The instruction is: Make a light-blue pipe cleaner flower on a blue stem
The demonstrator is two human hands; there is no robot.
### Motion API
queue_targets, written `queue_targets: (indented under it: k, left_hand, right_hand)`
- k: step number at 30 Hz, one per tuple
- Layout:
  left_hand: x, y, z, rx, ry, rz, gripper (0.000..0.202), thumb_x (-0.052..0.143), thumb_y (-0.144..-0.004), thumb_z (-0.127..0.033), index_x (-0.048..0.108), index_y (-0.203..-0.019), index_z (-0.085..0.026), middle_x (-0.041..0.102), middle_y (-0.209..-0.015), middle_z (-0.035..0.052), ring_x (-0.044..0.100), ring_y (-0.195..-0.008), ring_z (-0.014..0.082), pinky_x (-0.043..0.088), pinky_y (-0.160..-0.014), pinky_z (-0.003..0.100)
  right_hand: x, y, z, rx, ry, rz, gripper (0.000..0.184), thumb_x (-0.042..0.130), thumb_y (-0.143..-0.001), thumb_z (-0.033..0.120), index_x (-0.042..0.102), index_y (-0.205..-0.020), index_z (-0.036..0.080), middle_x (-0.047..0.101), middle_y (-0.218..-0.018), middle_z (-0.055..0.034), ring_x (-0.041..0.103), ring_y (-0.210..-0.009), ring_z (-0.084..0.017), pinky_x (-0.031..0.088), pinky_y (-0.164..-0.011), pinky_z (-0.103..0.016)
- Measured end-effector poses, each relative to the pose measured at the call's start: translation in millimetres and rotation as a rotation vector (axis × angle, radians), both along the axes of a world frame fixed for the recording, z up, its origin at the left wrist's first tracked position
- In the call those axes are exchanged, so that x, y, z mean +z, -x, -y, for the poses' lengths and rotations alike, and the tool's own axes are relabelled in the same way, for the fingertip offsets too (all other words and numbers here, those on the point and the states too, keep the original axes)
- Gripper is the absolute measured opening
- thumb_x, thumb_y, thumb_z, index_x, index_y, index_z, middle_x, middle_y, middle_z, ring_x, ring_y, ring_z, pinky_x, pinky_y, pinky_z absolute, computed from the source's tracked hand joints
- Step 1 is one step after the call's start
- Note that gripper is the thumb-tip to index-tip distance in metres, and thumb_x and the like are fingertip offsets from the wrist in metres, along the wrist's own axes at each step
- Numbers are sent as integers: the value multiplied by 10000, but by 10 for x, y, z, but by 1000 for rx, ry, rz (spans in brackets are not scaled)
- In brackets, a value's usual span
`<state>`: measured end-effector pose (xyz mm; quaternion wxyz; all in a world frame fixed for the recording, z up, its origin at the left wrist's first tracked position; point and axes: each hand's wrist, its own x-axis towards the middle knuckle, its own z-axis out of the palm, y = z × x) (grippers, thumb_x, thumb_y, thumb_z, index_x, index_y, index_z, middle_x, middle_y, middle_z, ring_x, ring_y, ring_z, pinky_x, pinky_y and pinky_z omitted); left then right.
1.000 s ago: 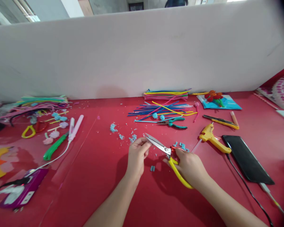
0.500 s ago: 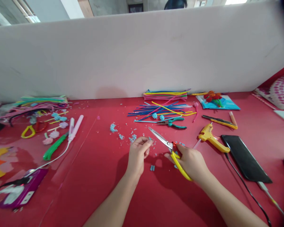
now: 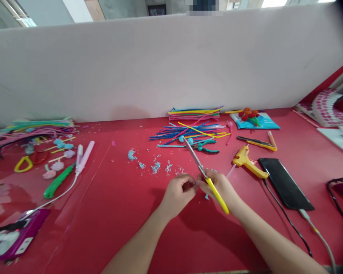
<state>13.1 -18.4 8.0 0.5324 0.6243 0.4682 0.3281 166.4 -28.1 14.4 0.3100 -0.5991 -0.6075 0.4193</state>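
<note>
The right hand (image 3: 218, 187) is wrapped around long metal-bladed scissors (image 3: 201, 168) with a yellow plastic handle. The scissors lie aslant across that hand, blades together and tips toward eleven o'clock, the yellow end toward five. The hand's thumb and forefinger reach past them to meet the fingertips of the left hand (image 3: 178, 193), whose fingers are curled in a pinch. Whether that left grip has closed on something is too small to tell.

Measured from the meeting fingertips, a small pale-blue scrap (image 3: 207, 197) lies just beside the right hand at about five o'clock on the red smooth-topped desk (image 3: 117, 228). Loose tufts of pale-blue fuzzy clippings (image 3: 156, 167) lie near, toward ten o'clock. Toward twelve are teal-and-black pliers (image 3: 207, 150), with a heap of thin blue, pink and yellow fuzzy stems (image 3: 185, 133) beyond. A yellow plastic glue gun (image 3: 249, 163) lies toward two, and a flat black phone (image 3: 286, 184) at three.

The scissors look stiff and fairly light, with slick, pointed steel; the handle is the sound place to hold them, clear of the blades. The scrap and clippings should be soft and nearly weightless, easily scattered by a sleeve or breath. A light pinch with two fingertips, at the middle of a piece, ought to suit them best.
</note>
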Motion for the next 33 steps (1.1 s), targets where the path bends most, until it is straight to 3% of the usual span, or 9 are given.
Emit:
queue_targets:
  k: [5, 9, 13, 18, 23, 27, 30, 33]
  left_hand:
    - [-5, 21, -26, 8, 140, 124, 54, 588, -680, -195, 633, -681, -166, 491, -567, -25, 403, -507, 94, 298, -479, 205]
    - [9, 24, -42, -48, 287, 193, 209, 556, -738, -319, 644, -662, -145, 489, -503, -19, 302, -403, 68, 219, -398, 204]
    - [14, -1, -32, -68, 341, 219, 218, 594, -718, -356, 624, -691, -142, 571, -594, 9, 306, -403, 54, 211, -398, 199]
    - [13, 86, -111, 2, 221, 96, 203, 566, -743, -345, 595, -676, -156, 552, -578, -7, 340, -421, 70, 232, -418, 200]
    - [-49, 238, -232, 117, 56, -43, 309, 561, -753, -401, 554, -538, -179, 456, -496, -28, 402, -481, 112, 285, -480, 215]
    - [-127, 261, -272, 156, -37, -127, 133, 604, -714, -321, 635, -749, -197, 593, -700, 10, 510, -631, 152, 368, -603, 237]
    - [-106, 291, -286, 114, -73, -195, 148, 581, -724, -284, 651, -828, -205, 633, -786, 36, 552, -719, 177, 391, -659, 256]
    - [-27, 362, -285, -57, -60, -272, 84, 596, -691, -248, 669, -693, -206, 647, -702, 24, 568, -682, 178, 392, -633, 247]
  right_hand:
    - [50, -34, 9, 27, 10, -39, 98, 475, -694, 261, 488, -642, 179, 401, -530, 49, 406, -497, -95, 344, -466, -190]
    - [103, -34, 22, 66, 13, -45, 109, 454, -711, 232, 510, -634, 178, 413, -509, 50, 406, -481, -90, 347, -464, -184]
    - [92, -30, 39, 40, 7, -7, 152, 443, -746, 282, 493, -644, 180, 441, -525, 42, 419, -486, -92, 355, -460, -183]
    - [20, -238, -21, -58, 12, 169, 178, 429, -760, 329, 497, -698, 177, 439, -518, 46, 416, -467, -91, 329, -451, -185]
    - [-116, -492, -127, -83, 53, 464, 170, 476, -735, 287, 559, -656, 162, 517, -510, 2, 466, -460, -115, 253, -444, -215]
    - [-182, -511, -154, -66, 50, 648, 189, 486, -762, 275, 603, -680, 151, 607, -586, -67, 544, -524, -155, 239, -470, -242]
    - [-163, -518, -162, -80, 49, 743, 187, 481, -780, 263, 614, -726, 145, 640, -636, -114, 580, -570, -194, 228, -483, -260]
    - [-115, -541, -168, -112, 40, 785, 201, 478, -787, 297, 608, -767, 145, 654, -678, -131, 589, -597, -210, 234, -488, -260]
